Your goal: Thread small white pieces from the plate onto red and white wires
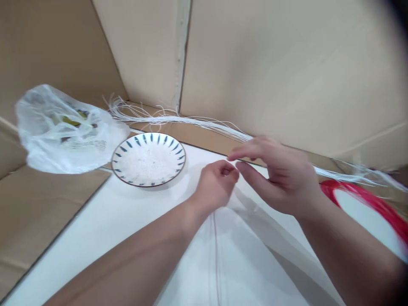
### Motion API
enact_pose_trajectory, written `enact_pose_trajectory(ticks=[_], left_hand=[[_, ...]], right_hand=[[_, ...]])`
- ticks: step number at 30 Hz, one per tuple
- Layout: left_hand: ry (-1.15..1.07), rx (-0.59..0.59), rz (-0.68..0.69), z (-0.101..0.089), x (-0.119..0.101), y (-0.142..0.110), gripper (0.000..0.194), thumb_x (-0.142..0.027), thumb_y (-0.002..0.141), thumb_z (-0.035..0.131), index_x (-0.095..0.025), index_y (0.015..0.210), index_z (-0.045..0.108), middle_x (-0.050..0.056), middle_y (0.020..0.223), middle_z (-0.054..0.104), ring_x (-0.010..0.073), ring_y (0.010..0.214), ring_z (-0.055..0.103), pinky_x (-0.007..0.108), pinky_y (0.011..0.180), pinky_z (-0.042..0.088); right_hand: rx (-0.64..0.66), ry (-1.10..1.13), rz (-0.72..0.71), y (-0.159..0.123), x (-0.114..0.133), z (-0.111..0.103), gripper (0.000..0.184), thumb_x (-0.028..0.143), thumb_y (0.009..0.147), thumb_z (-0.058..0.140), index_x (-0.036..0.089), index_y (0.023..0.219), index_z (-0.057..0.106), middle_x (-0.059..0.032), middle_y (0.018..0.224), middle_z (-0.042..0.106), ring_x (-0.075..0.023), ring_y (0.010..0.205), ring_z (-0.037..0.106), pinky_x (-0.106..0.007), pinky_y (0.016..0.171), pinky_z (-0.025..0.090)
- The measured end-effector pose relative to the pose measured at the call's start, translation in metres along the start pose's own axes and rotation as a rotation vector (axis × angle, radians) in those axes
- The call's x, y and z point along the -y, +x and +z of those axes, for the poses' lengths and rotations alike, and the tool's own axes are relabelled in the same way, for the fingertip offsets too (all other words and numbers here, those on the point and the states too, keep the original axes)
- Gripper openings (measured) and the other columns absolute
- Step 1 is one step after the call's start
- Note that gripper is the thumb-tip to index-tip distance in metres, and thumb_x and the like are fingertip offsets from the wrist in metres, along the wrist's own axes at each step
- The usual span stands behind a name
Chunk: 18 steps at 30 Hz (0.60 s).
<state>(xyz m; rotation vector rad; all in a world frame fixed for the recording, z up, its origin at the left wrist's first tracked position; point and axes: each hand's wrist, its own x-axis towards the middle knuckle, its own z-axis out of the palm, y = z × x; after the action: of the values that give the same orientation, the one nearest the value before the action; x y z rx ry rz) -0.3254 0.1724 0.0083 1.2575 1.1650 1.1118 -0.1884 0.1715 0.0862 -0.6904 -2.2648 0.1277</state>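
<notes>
My left hand [216, 182] is closed in a pinch above the white tabletop [105, 221]. A thin reddish cord [216, 255] hangs from beneath it and runs down toward me; the exact grip is hidden by the fingers. Just right of those fingertips is my right hand [280, 176], slightly blurred, its thumb and forefinger apart and no object visible between them. To the left of my left hand sits a round plate [179, 152] with blue dashes round its edge. Tiny whitish pieces, too small to make out, cover its middle.
A crumpled clear plastic bag [70, 136] with something inside lies at the left. Long white strands [194, 122] stretch along the back edge below cardboard-coloured panels [270, 76]. At the right, red cord [363, 196] lies coiled in a big loop.
</notes>
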Motion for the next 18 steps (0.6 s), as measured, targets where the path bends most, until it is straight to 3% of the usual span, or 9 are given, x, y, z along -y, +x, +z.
enact_pose_trajectory(ticks=[4,7,12,18], left_hand=[[0.039,0.027,0.02,0.008,-0.001,-0.005,0.012,-0.032,0.082,0.065,-0.023,0.075,0.065,0.001,0.074,0.068,0.0175,0.069,0.06,0.031,0.064,0.046],[0.113,0.059,0.037,0.014,0.0,-0.004,0.014,-0.035,0.082,0.069,-0.022,0.079,0.067,0.001,0.079,0.07,0.0176,0.073,0.061,0.031,0.071,0.046],[0.232,0.042,-0.023,0.015,-0.005,-0.012,0.022,-0.043,0.085,0.069,-0.021,0.086,0.069,0.003,0.084,0.075,0.013,0.059,0.051,0.026,0.056,0.037],[0.289,0.085,-0.062,0.028,-0.02,-0.037,0.028,-0.047,0.087,0.067,-0.021,0.078,0.066,0.005,0.112,0.078,0.0077,0.054,0.039,0.025,0.052,0.032]], right_hand=[[-0.121,-0.011,0.452,-0.077,-0.031,-0.03,0.013,0.018,0.094,0.059,0.023,0.097,0.071,-0.0047,0.088,0.075,-0.02,0.077,0.068,-0.033,0.064,0.052],[0.028,0.035,0.664,-0.121,-0.048,-0.038,0.016,0.021,0.093,0.058,0.019,0.095,0.073,-0.007,0.092,0.076,-0.0195,0.074,0.068,-0.032,0.062,0.052],[0.2,0.191,0.643,-0.142,-0.057,-0.037,0.021,0.013,0.088,0.059,0.019,0.099,0.076,-0.0065,0.103,0.074,-0.0167,0.084,0.068,-0.03,0.076,0.054],[0.246,0.292,0.564,-0.14,-0.065,-0.039,0.021,0.009,0.086,0.065,0.019,0.103,0.075,-0.0054,0.103,0.071,-0.0148,0.087,0.065,-0.027,0.078,0.051]])
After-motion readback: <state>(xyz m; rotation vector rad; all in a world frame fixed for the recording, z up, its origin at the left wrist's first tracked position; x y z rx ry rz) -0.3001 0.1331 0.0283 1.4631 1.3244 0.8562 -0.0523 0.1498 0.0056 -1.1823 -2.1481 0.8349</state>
